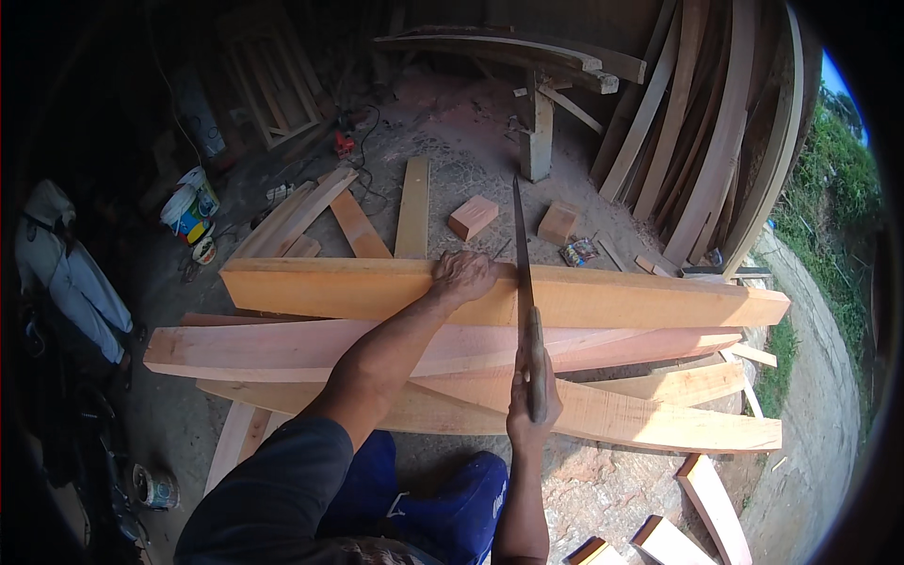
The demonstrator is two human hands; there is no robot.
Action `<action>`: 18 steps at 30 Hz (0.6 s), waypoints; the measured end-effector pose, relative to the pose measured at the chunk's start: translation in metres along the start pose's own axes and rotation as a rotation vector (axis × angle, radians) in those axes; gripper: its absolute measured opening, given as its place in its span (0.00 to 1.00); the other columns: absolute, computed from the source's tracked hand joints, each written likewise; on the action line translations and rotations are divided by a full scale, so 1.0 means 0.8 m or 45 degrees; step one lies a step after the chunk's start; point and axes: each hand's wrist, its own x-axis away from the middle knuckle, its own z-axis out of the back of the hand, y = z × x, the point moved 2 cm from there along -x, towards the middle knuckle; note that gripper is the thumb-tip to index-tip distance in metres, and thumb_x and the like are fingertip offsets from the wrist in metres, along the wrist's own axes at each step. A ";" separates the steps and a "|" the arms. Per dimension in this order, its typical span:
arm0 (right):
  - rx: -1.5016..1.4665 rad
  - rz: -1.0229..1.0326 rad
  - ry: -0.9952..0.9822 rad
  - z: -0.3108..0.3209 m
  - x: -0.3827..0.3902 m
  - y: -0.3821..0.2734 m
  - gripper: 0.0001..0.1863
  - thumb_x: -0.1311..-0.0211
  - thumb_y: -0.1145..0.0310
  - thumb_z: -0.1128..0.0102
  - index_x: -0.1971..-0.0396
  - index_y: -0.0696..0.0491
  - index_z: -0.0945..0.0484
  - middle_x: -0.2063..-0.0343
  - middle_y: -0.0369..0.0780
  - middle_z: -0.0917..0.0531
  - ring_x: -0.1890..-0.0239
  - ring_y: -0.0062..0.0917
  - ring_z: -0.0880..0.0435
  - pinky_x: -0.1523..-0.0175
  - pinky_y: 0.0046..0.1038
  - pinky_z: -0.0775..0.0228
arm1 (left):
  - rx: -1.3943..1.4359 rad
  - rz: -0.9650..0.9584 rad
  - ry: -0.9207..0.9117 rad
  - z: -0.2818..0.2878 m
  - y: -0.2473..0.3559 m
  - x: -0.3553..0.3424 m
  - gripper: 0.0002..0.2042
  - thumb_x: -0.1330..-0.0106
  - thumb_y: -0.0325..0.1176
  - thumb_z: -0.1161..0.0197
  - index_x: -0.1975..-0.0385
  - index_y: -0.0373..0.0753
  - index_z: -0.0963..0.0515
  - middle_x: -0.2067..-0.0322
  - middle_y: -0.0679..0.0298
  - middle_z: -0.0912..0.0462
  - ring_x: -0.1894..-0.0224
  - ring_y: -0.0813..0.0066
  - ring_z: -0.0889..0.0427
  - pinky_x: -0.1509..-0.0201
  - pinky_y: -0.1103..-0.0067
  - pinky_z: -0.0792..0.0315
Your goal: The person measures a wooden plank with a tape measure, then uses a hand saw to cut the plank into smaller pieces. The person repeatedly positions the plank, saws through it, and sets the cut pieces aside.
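My right hand [534,407] is wrapped round the handle of a handsaw [524,240], its long blade pointing away from me. The blade crosses a thick orange-brown wooden beam [377,294], right of my left hand. My left hand [465,275] is closed over the beam's far top edge, with its fingertips partly hidden. A thin dark stick shows beside its fingers; whether they hold it I cannot tell. Nearer to me, a pinkish beam [254,348] and a curved light-brown beam [659,421] lie under my arms.
Two wood blocks [474,217] [558,222] and loose boards [412,207] lie on the floor beyond. Tall planks [720,122] lean at the right. A post [538,141] stands at the back. Buckets [188,202] and a red power tool [344,143] are at the left; offcuts [714,504] lie near right.
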 end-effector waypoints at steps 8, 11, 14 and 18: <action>0.210 -0.040 0.004 0.079 0.166 0.021 0.29 0.32 0.70 0.35 0.32 0.63 0.25 0.48 0.53 0.11 0.47 0.32 0.08 0.43 0.30 0.18 | 0.051 0.107 0.036 -0.005 -0.009 -0.034 0.24 0.27 0.47 0.51 0.59 0.34 0.11 0.53 0.40 0.12 0.48 0.43 0.12 0.39 0.53 0.22; 0.467 -0.032 -0.067 0.107 0.224 -0.002 0.31 0.36 0.68 0.33 0.34 0.66 0.24 0.48 0.53 0.10 0.53 0.37 0.06 0.50 0.30 0.16 | 0.036 0.033 -0.001 -0.014 -0.009 -0.026 0.24 0.27 0.48 0.51 0.61 0.34 0.11 0.55 0.40 0.11 0.49 0.42 0.12 0.39 0.53 0.22; 0.445 0.174 -0.040 0.039 0.077 -0.006 0.29 0.33 0.71 0.34 0.32 0.60 0.23 0.49 0.51 0.10 0.57 0.35 0.06 0.52 0.31 0.16 | 0.011 0.006 0.013 -0.010 -0.003 -0.005 0.23 0.28 0.48 0.47 0.64 0.34 0.10 0.56 0.45 0.09 0.50 0.44 0.10 0.40 0.55 0.22; 0.088 0.102 -0.073 -0.031 -0.076 0.016 0.28 0.30 0.77 0.37 0.30 0.60 0.25 0.48 0.49 0.10 0.46 0.31 0.10 0.41 0.32 0.20 | 0.033 0.018 0.018 0.002 0.001 0.002 0.23 0.29 0.49 0.46 0.61 0.35 0.10 0.54 0.45 0.10 0.50 0.43 0.11 0.38 0.54 0.22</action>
